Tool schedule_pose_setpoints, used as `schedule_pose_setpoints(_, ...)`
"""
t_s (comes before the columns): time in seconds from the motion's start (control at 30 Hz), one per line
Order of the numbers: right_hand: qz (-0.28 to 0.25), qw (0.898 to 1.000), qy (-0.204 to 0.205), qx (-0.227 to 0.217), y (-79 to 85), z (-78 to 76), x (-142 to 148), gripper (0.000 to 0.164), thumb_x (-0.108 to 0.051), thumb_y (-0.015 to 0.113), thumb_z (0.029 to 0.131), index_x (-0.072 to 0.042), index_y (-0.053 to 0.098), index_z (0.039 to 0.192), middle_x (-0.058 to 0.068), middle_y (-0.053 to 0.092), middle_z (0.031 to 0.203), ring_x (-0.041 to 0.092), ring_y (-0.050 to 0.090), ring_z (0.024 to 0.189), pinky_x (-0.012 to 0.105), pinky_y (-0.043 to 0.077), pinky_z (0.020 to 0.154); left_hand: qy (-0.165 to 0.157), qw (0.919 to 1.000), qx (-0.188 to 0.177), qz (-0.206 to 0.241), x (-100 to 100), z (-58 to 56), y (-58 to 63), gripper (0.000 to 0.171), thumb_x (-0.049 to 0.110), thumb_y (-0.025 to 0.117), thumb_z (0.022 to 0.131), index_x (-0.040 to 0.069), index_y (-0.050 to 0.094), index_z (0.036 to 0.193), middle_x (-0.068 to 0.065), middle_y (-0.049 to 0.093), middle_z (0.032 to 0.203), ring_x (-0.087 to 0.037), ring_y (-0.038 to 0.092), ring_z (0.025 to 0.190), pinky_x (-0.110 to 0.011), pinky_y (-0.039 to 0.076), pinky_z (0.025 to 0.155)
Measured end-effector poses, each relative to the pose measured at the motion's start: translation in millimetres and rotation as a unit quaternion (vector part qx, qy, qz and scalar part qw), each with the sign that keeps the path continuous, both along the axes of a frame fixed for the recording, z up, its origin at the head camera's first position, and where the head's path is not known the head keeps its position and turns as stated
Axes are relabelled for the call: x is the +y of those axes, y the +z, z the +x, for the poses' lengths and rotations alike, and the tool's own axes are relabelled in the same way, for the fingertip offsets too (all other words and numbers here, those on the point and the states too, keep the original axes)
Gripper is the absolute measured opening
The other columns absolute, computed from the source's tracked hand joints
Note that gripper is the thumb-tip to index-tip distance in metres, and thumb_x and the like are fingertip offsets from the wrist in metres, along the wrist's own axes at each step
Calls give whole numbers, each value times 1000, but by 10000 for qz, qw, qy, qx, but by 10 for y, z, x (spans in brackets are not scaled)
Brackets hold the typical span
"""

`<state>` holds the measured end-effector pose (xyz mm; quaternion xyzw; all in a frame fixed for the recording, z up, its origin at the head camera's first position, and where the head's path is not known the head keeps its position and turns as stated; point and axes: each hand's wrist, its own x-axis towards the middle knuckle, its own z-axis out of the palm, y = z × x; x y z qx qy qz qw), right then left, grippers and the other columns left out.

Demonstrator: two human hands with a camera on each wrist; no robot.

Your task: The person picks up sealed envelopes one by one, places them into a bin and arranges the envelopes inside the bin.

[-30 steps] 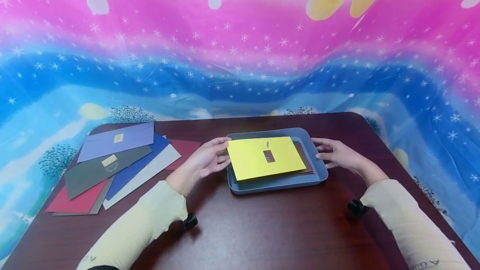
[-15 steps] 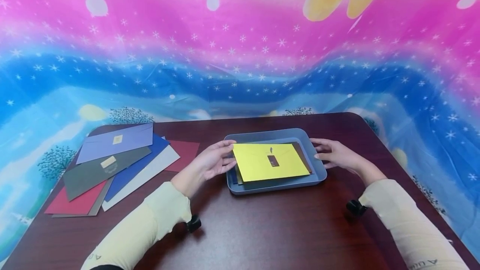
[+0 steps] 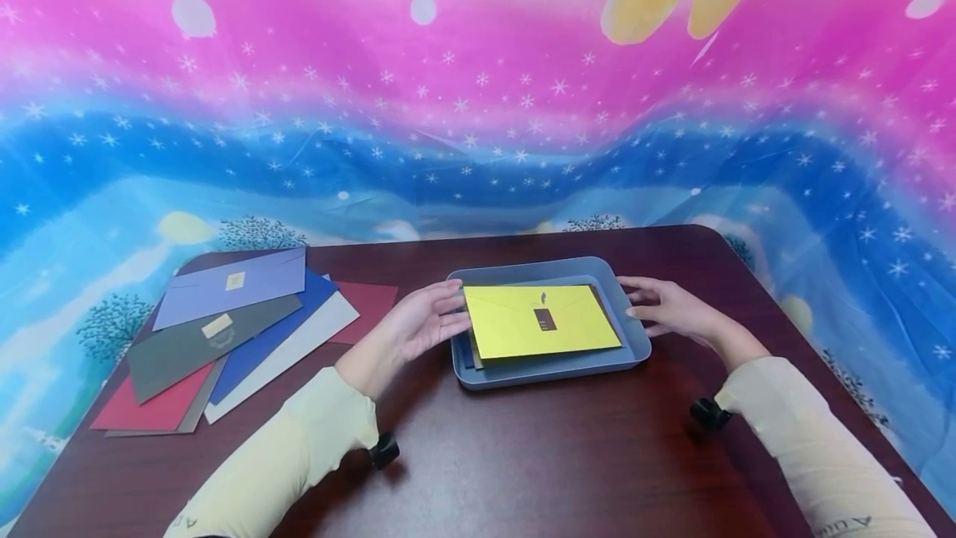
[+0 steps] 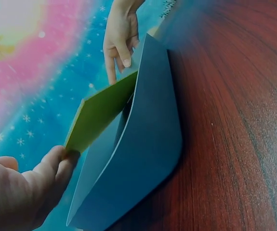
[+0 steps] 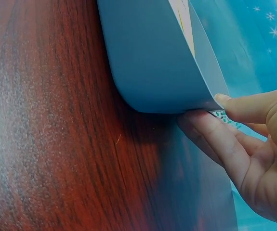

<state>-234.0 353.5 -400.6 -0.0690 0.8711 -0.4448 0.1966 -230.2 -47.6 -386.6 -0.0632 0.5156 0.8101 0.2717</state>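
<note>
A yellow envelope (image 3: pixel 515 330) with a small brown label lies over darker envelopes inside a grey-blue tray (image 3: pixel 553 374). In the left wrist view, its near end slants up above the tray's wall (image 4: pixel 150 120). My left hand (image 3: pixel 427 322) is at that raised end, fingers extended, fingertips (image 4: pixel 67 159) right at the edge of the envelope. At the tray's right end my right hand (image 3: pixel 675 310) pinches the wall, thumb (image 5: pixel 237 108) at the rim and the other fingers outside and under it.
Several envelopes overlap on the table's left: a lavender one (image 3: pixel 272 272), a dark grey one (image 3: pixel 175 353), a blue one (image 3: pixel 261 343), a white one (image 3: pixel 295 355) and red ones (image 3: pixel 153 405). A printed cloth (image 3: pixel 478 106) hangs behind the brown table (image 3: pixel 538 455).
The yellow envelope has come down and slightly right into the tray with my left hand, whose fingers have since loosened from its left edge. My right hand stays on the tray.
</note>
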Motion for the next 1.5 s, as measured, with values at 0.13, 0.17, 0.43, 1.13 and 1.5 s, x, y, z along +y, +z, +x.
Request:
schedule_pose_setpoints(0.13, 38, 10000, -33, -16, -5, 3, 2, 68, -10, 60, 104, 0, 23, 161, 37, 41, 146, 44, 59, 121, 45, 60, 85, -86, 10000, 42, -9, 1, 19, 27, 55, 15, 41, 111, 4, 23, 162, -26, 22, 165, -46, 32, 146, -50, 33, 115)
schedule_pose_setpoints(0.17, 42, 10000, -41, -21, -6, 3, 3, 68, -10, 60, 104, 0, 23, 161, 37, 41, 146, 44, 59, 120, 45, 60, 85, -125, 9999, 76, -17, 0, 23, 32, 55, 16, 40, 112, 3, 22, 162, -27, 20, 165, -47, 30, 147, -51, 32, 116)
schedule_pose_setpoints(0.43, 63, 9999, -78, -37, -8, 0, 6, 69, -11, 61, 104, 0, 24, 161, 36, 42, 146, 44, 59, 120, 45, 60, 85, -345, 9985, 385, -190, -46, 52, 114, 59, 16, 40, 110, 5, 18, 164, -25, 12, 167, -47, 22, 150, -56, 24, 119)
schedule_pose_setpoints(1.13, 29, 10000, -2, 11, -16, 5, -8, 68, -9, 60, 104, 2, 24, 160, 37, 41, 145, 44, 59, 120, 46, 60, 85, -569, 9885, 1263, -612, -328, 61, 452, 56, 17, 44, 109, 8, 27, 162, -17, 34, 163, -37, 37, 147, -55, 26, 119)
schedule_pose_setpoints(1.5, 84, 10000, -9, 14, 31, 0, -21, 68, -9, 60, 104, 2, 24, 160, 37, 43, 144, 43, 60, 119, 45, 60, 85, -1165, 9424, 2267, -2166, -809, 9, 584, 59, 17, 47, 109, 4, 23, 162, -21, 34, 162, -40, 35, 147, -59, 27, 118)
